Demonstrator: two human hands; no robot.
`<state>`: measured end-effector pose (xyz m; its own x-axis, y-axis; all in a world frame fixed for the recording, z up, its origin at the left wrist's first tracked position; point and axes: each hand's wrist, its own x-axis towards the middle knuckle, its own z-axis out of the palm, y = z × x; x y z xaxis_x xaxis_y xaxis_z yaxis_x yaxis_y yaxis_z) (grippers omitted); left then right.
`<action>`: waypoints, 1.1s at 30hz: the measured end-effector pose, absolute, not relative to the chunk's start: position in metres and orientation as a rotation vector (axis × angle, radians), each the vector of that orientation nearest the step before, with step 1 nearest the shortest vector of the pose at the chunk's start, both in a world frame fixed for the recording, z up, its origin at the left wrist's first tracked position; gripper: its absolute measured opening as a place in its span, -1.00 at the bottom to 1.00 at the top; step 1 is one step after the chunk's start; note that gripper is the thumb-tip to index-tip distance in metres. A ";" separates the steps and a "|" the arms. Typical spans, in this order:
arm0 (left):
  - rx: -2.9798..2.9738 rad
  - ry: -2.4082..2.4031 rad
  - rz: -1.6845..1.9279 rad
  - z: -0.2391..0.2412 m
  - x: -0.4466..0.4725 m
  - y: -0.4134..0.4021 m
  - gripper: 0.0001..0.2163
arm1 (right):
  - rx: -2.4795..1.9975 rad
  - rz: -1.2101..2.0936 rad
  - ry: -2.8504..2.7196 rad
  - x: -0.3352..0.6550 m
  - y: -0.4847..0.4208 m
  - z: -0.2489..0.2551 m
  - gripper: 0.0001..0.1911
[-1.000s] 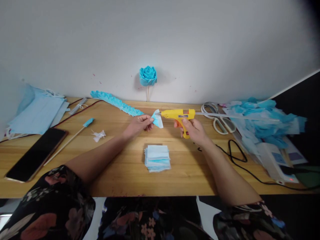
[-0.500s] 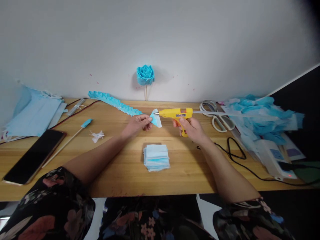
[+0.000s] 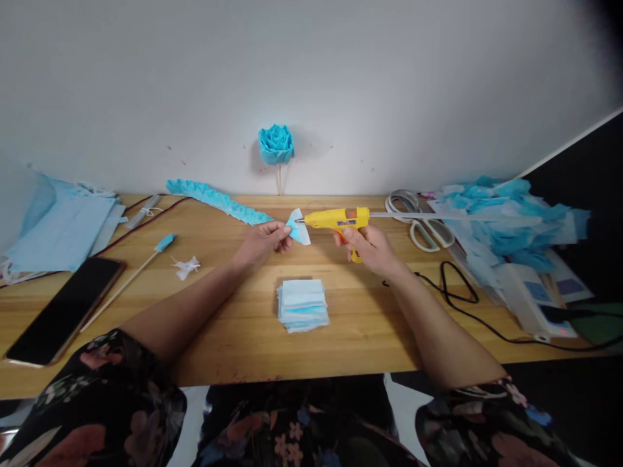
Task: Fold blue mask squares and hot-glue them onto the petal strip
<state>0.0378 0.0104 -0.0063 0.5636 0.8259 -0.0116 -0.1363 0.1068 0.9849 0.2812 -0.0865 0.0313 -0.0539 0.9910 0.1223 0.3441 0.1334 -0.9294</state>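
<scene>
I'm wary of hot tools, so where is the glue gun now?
In the head view, the yellow glue gun is just right of centre, held in the right hand, its nozzle at the blue-and-white piece in the left hand.

This looks like a craft corner, though whether in a home or a workshop cannot be told. A wooden desk [image 3: 233,337] meets a white wall [image 3: 389,78]. Looking forward, a yellow glue gun [image 3: 333,219] and a blue flower [image 3: 276,144] on a stick [image 3: 280,179] are at twelve o'clock, face masks [image 3: 58,227] at ten, scissors [image 3: 433,228] at one, blue scraps [image 3: 511,200] at two.
</scene>
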 end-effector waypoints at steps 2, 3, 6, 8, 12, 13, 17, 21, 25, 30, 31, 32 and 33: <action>1.257 0.678 0.804 -0.006 0.038 0.010 -0.61 | -1.343 0.937 -1.560 0.282 -0.087 0.031 -0.47; 1.248 0.675 0.807 -0.005 0.038 0.009 -0.62 | -1.343 0.934 -1.570 0.282 -0.087 0.031 -0.48; 1.230 0.673 0.809 -0.005 0.038 0.009 -0.64 | -1.346 0.916 -1.599 0.283 -0.087 0.032 -0.48; 1.222 0.674 0.813 -0.004 0.038 0.009 -0.64 | -1.355 0.905 -1.604 0.283 -0.088 0.033 -0.48; 1.215 0.683 0.824 -0.003 0.039 0.008 -0.64 | -1.383 0.901 -1.612 0.282 -0.088 0.033 -0.46; 1.215 0.685 0.824 -0.003 0.039 0.007 -0.64 | -1.387 0.900 -1.615 0.282 -0.087 0.033 -0.46; 1.195 0.687 0.836 -0.002 0.039 0.006 -0.65 | -1.380 0.964 -1.603 0.284 -0.087 0.033 -0.46; 1.131 0.690 0.875 -0.001 0.040 0.007 -0.65 | -1.333 1.028 -1.473 0.284 -0.087 0.038 -0.47; 1.114 0.682 0.874 0.000 0.040 0.008 -0.63 | -1.319 1.022 -1.416 0.282 -0.086 0.041 -0.46; 1.114 0.671 0.874 -0.004 0.040 0.010 -0.63 | -1.319 1.039 -1.436 0.282 -0.086 0.038 -0.47; 1.112 0.667 0.875 -0.004 0.040 0.010 -0.63 | -1.321 1.040 -1.441 0.282 -0.086 0.037 -0.47; 1.110 0.664 0.875 -0.005 0.040 0.010 -0.63 | -1.324 1.040 -1.446 0.283 -0.086 0.037 -0.47; 1.109 0.663 0.874 -0.005 0.040 0.010 -0.64 | -1.326 1.038 -1.448 0.283 -0.086 0.036 -0.47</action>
<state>0.0396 0.0102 -0.0049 0.5111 0.8590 -0.0310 -0.2615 0.1897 0.9464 0.2831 -0.0855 0.0365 -0.0333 0.9969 0.0709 0.2533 0.0770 -0.9643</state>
